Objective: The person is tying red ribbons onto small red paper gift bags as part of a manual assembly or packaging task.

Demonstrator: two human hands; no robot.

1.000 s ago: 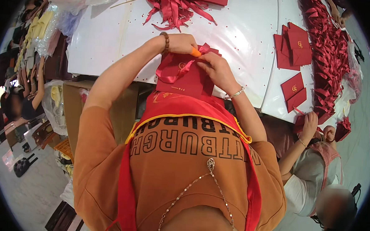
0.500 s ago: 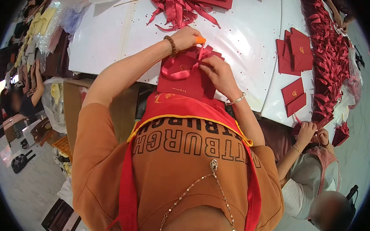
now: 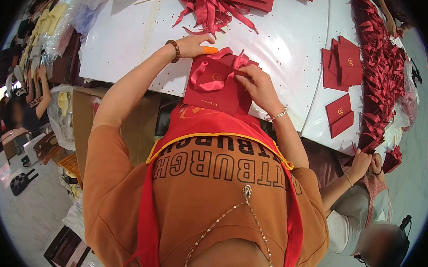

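Note:
A dark red paper gift bag (image 3: 211, 92) with a gold emblem lies at the table's near edge, against my apron, on top of more red bags. A pink-red ribbon (image 3: 208, 86) loops across its front, and another ribbon end sticks up at its top edge. My left hand (image 3: 197, 46), with an orange cover on one finger, is at the bag's upper left corner, its fingers stretched out and holding nothing. My right hand (image 3: 258, 86) pinches the bag's upper edge on the right, close to the ribbon; its fingertips partly hide the grip.
Loose red ribbons (image 3: 208, 10) heap at the far side of the white table (image 3: 131, 47), beside more red bags. Flat red bags (image 3: 343, 63) lie right, before a long row of ribboned bags (image 3: 381, 79). A co-worker (image 3: 355, 204) handles bags at the lower right.
My left hand has let go of the ribbon at the bag's top and moved left, its fingers now spread. The right hand stays near the bag's edge.

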